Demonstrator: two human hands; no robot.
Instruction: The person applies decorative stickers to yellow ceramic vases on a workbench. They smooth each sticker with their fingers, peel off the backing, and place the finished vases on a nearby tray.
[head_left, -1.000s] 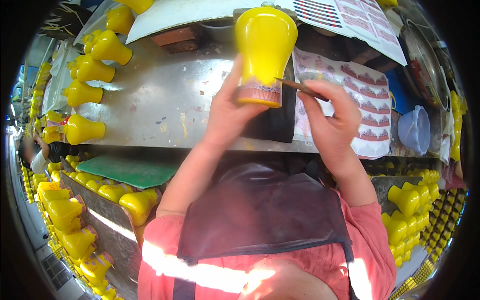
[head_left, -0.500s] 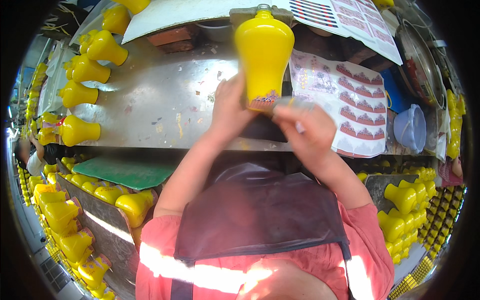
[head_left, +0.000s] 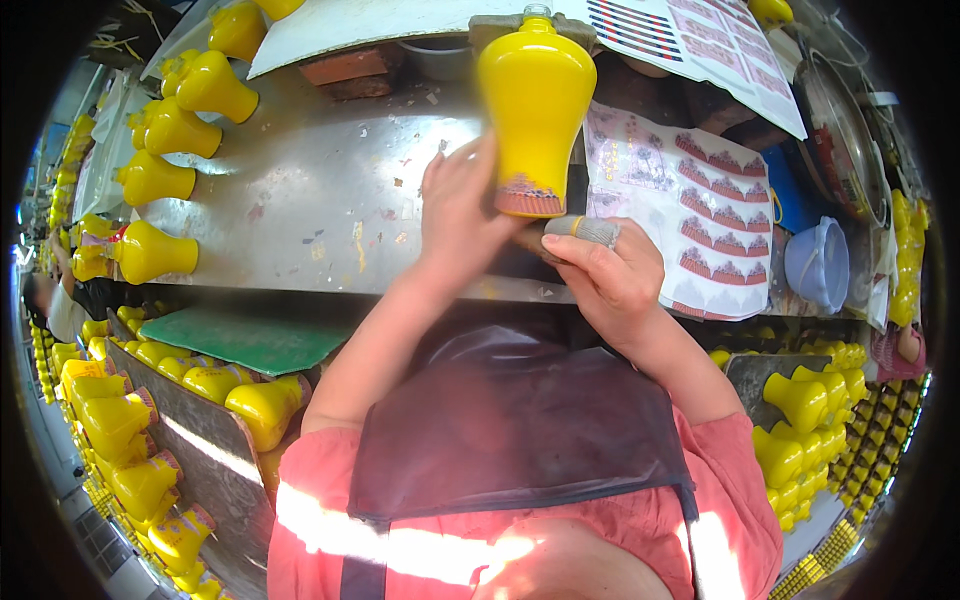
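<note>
A glossy yellow bottle (head_left: 537, 95) lies with its neck pointing away from me, resting on a cloth-covered support (head_left: 487, 33). A reddish patterned band (head_left: 533, 197) runs around its base end. My left hand (head_left: 458, 205) grips the bottle's left side near the base, some fingers hidden behind it. Just right of the base, my right hand (head_left: 615, 268) is closed, with a grey wrapping (head_left: 583, 231) around one finger. A small flat brown piece (head_left: 537, 242) juts from its fingers toward the left hand, partly hidden.
Sheets of printed decals (head_left: 722, 215) lie right of the bottle, near a pale blue bucket (head_left: 820, 260). Several yellow bottles (head_left: 160, 253) line the table's left edge. A green board (head_left: 240, 338) sits below left. Bricks (head_left: 345, 72) lie beneath a white board (head_left: 370, 28).
My right hand has moved slightly down, off the bottle's base, and the patterned band shows more fully. The bottle seems turned a little; my left hand stays beside it.
</note>
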